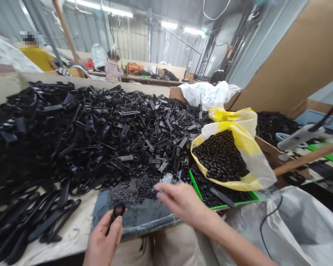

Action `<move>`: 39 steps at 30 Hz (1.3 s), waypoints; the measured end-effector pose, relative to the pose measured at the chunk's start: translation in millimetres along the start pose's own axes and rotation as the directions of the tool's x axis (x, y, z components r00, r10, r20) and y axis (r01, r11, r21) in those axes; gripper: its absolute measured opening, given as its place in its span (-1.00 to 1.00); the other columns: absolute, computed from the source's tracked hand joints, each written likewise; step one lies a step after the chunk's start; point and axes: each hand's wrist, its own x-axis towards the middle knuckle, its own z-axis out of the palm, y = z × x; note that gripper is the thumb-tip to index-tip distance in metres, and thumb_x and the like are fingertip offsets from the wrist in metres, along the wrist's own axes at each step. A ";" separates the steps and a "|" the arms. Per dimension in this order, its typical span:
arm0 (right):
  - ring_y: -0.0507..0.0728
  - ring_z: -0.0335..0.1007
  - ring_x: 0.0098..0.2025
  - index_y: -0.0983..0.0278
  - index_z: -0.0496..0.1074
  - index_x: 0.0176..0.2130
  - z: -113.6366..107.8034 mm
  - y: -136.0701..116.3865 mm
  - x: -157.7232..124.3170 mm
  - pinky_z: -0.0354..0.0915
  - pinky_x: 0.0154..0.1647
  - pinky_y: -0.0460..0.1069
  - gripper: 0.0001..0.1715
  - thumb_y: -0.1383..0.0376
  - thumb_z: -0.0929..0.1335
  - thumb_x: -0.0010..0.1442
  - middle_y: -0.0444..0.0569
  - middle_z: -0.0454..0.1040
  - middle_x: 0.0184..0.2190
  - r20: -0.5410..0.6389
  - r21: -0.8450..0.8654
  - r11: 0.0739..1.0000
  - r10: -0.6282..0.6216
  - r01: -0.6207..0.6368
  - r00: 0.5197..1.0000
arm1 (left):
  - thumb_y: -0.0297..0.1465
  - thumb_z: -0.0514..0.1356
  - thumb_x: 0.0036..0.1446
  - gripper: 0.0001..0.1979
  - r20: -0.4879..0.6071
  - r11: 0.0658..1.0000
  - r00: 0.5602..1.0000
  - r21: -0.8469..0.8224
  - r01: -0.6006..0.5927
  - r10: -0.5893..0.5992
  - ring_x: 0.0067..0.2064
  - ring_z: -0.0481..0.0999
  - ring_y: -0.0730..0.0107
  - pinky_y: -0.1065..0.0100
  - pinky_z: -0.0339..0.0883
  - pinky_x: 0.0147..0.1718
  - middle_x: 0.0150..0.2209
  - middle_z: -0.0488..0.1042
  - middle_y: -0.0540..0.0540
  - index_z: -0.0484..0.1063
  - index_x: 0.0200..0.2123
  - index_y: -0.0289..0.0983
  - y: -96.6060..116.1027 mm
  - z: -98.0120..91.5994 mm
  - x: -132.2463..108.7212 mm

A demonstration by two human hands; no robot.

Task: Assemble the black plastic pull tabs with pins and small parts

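My left hand [103, 238] is low at the bottom of the view, pinching a black plastic looped part [115, 217] between thumb and fingers. My right hand [180, 201] reaches forward with its fingers spread slightly, just above a small heap of tiny dark metal-looking pieces [133, 190]. That heap rests on a folded denim cloth [135, 218] across my lap. I cannot tell whether my right fingertips touch the pieces. Behind it rises a large mound of black plastic looped parts [100, 129].
A yellow-and-white plastic bag of black beads [220, 157] sits on a green tray [224, 201] to the right. A white sack [294, 229] lies at lower right. Two people sit at benches in the background, beyond a low board [100, 85].
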 end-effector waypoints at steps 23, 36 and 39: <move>0.12 0.38 -0.37 0.21 0.66 -0.28 52.0 -44.5 7.7 0.31 -0.36 -0.04 -0.62 0.02 0.37 0.32 -0.05 0.44 -0.39 -0.083 0.904 0.425 0.287 -0.049 0.954 | -0.37 0.30 -0.04 -0.48 0.181 0.807 0.970 -0.540 0.238 -0.165 0.09 0.48 0.16 0.17 0.24 0.15 -0.04 0.60 -0.08 0.46 0.07 -0.17 38.8 19.3 -22.0; 0.20 0.54 -0.34 0.28 0.72 -0.29 113.9 -88.2 -10.8 0.43 -0.22 0.03 -0.47 -0.13 0.52 0.11 0.05 0.69 -0.37 0.171 0.985 -0.036 0.395 -0.171 0.903 | -0.32 0.37 -0.04 -0.52 0.151 0.800 0.978 -0.564 0.204 -0.143 0.10 0.47 0.17 0.13 0.22 0.19 -0.08 0.58 -0.11 0.52 0.01 -0.18 32.5 22.4 -29.1; 0.22 0.57 -0.29 0.27 0.72 -0.29 112.2 -90.7 -12.6 0.45 -0.17 0.03 -0.50 -0.11 0.53 0.12 0.05 0.70 -0.33 0.165 0.986 -0.051 0.404 -0.158 0.900 | -0.30 0.43 -0.11 -0.49 0.135 0.791 0.974 -0.569 0.225 -0.180 0.11 0.47 0.15 0.16 0.26 0.17 -0.03 0.58 -0.11 0.54 -0.02 -0.17 31.6 24.1 -30.5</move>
